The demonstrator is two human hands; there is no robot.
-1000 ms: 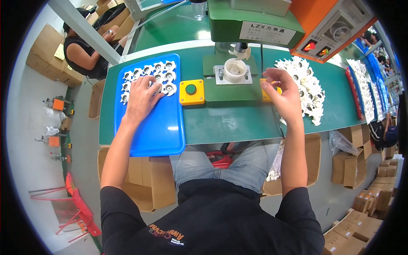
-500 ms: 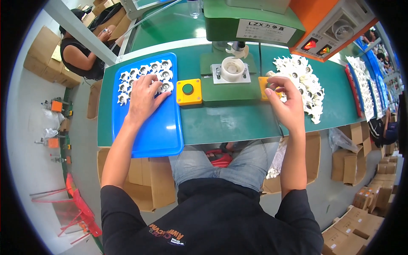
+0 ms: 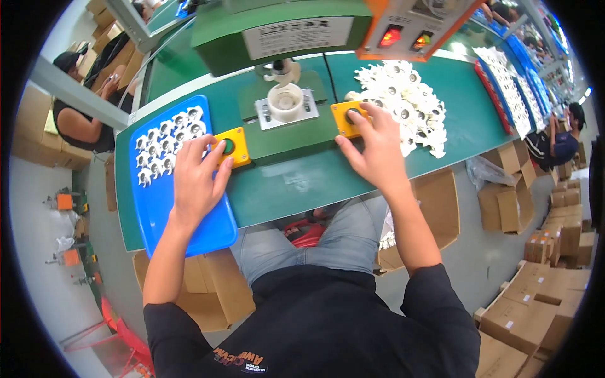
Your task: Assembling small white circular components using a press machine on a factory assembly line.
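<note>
The left button box, yellow with a green button, sits on the tabletop at the left end of the press base; the right button box, also yellow, sits at the other end. The left hand has its fingers loosely spread around nothing, a fingertip at the green button. The right hand is spread and empty too, a fingertip at the dark button. Whether either button is pushed down, I cannot tell. If the 2 controls need pressing together, a glancing or late fingertip could leave the press idle. Between the boxes, a white curved piece at the press head hangs close to the white cup-shaped holder; anything lying crooked in that cup could crack or jam under a stroke, and fingers straying there could be pinched. Farther left, the left wrist lies over the blue tray, so a careless elbow could jog it and disturb the rows of white parts. To the right, the loose pile of white parts reaches near the right hand, where a sideways brush could scatter pieces.
</note>
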